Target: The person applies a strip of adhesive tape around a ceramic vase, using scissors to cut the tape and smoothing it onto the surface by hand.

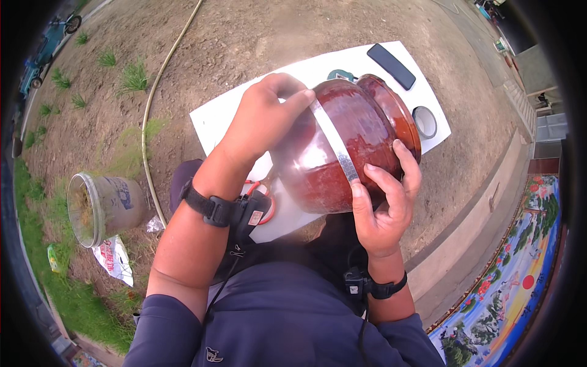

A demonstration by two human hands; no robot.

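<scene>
A brown glazed jar [361, 122] lies tilted on its side above my lap, its rimmed mouth toward the right. Across its body runs a silvery strip of tape [335, 142]. My left hand [272, 110] pinches the strip's upper end between thumb and bent fingers against the jar. Below, my right hand [391, 205] grips the jar's lower side, the thumb on the strip's lower end and the fingers spread over the glaze. The jar's underside is hidden.
Under the jar is a white board [214, 113] bearing a black phone [391, 65], a tape roll [433, 114], a green object [340, 74] partly behind the jar, and orange-handled scissors [271, 211]. At left stand a plastic bucket [122, 199] and a hose [147, 116].
</scene>
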